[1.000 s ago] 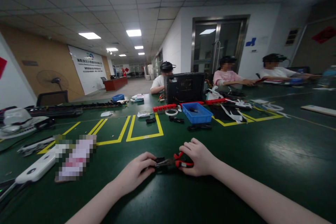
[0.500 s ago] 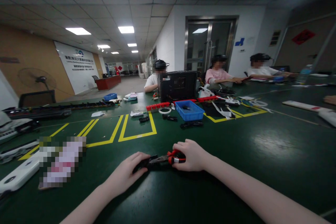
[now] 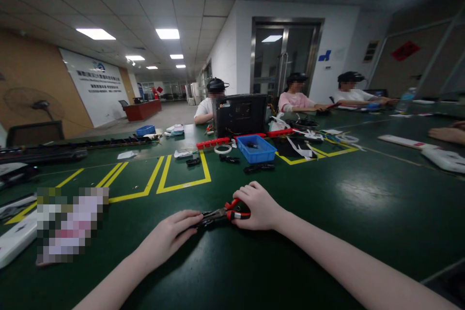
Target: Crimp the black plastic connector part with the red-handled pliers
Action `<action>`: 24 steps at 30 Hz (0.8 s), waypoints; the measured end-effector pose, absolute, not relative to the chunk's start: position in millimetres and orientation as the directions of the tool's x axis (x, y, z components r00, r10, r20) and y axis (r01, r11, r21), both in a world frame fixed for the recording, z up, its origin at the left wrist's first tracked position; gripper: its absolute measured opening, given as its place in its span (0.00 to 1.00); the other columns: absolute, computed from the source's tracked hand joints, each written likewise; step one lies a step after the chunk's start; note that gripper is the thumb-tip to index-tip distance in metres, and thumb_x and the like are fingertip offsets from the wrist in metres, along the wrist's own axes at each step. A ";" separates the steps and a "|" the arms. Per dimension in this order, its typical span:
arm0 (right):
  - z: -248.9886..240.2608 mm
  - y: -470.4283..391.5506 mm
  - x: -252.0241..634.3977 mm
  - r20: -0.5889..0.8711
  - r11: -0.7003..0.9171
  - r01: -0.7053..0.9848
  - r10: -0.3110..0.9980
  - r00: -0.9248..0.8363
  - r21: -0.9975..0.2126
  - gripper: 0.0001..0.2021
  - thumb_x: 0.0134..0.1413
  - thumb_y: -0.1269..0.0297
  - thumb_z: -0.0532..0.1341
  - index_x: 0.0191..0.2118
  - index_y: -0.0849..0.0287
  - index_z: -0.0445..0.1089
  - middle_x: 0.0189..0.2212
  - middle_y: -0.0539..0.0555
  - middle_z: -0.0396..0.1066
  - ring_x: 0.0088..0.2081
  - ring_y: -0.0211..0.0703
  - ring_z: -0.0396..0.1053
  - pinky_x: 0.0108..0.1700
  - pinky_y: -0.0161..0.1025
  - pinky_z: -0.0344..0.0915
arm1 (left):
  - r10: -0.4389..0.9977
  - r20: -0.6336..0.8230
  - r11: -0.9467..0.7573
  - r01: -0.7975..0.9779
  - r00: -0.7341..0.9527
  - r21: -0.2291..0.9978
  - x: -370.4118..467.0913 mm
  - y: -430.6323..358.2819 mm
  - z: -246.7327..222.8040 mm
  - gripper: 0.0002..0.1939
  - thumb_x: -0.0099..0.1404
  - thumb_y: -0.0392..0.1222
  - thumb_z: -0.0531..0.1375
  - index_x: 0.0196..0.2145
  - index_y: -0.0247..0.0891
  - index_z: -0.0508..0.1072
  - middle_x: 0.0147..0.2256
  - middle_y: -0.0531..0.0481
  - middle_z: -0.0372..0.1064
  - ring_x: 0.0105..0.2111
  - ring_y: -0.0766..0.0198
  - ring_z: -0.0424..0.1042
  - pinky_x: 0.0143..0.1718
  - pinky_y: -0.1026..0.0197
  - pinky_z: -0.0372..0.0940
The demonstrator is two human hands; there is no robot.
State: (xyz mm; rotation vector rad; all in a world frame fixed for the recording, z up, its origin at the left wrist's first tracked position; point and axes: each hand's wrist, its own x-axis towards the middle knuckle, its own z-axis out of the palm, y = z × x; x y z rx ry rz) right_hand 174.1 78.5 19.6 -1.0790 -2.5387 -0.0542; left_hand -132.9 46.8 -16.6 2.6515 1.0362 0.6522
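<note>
My right hand (image 3: pixel 256 207) is closed around the red and black handles of a pair of pliers (image 3: pixel 221 213), whose metal jaws point left. The jaws meet a small black part (image 3: pixel 208 222); whether they grip it or only rest on it I cannot tell. From the other side, the fingers and thumb of my left hand (image 3: pixel 178 230) pinch that black part just above the green table (image 3: pixel 276 271). My left fingers cover much of it.
Ahead stand a blue tray (image 3: pixel 256 150), a black box (image 3: pixel 240 115) and red strips (image 3: pixel 213 142). More black parts (image 3: pixel 259 168) lie near the tray. A pixelated flat item (image 3: pixel 76 227) lies at left. Several people sit across; another person's hand (image 3: pixel 446 134) shows at right.
The whole view has shifted a little, so the scene sits further left and higher. The pliers' handles look more spread than before. Both hands keep their holds.
</note>
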 end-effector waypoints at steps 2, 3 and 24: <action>18.8 78.2 173.4 0.375 0.714 0.690 0.675 -0.635 -0.117 0.21 0.46 0.48 0.64 0.41 0.59 0.70 0.35 0.55 0.73 0.39 0.46 0.69 0.52 0.48 0.56 | 0.680 0.319 -0.731 0.579 0.660 0.362 -133.0 46.8 -15.8 0.20 0.73 0.39 0.52 0.61 0.51 0.65 0.58 0.48 0.65 0.54 0.57 0.69 0.57 0.53 0.67; 18.2 78.0 172.9 0.385 0.720 0.684 0.669 -0.636 -0.119 0.21 0.46 0.47 0.64 0.40 0.59 0.71 0.34 0.55 0.73 0.38 0.46 0.69 0.53 0.48 0.56 | 0.679 0.315 -0.732 0.578 0.663 0.362 -133.0 46.6 -15.4 0.21 0.73 0.39 0.51 0.61 0.51 0.65 0.58 0.48 0.64 0.54 0.57 0.69 0.56 0.53 0.67; 17.5 79.0 174.8 0.494 0.754 0.650 0.601 -0.628 -0.091 0.20 0.44 0.49 0.66 0.40 0.59 0.71 0.36 0.55 0.73 0.41 0.47 0.69 0.57 0.51 0.54 | 0.748 0.291 -0.627 0.493 0.596 0.603 -131.8 51.9 -14.1 0.16 0.69 0.35 0.56 0.52 0.43 0.72 0.52 0.46 0.69 0.52 0.58 0.70 0.56 0.50 0.66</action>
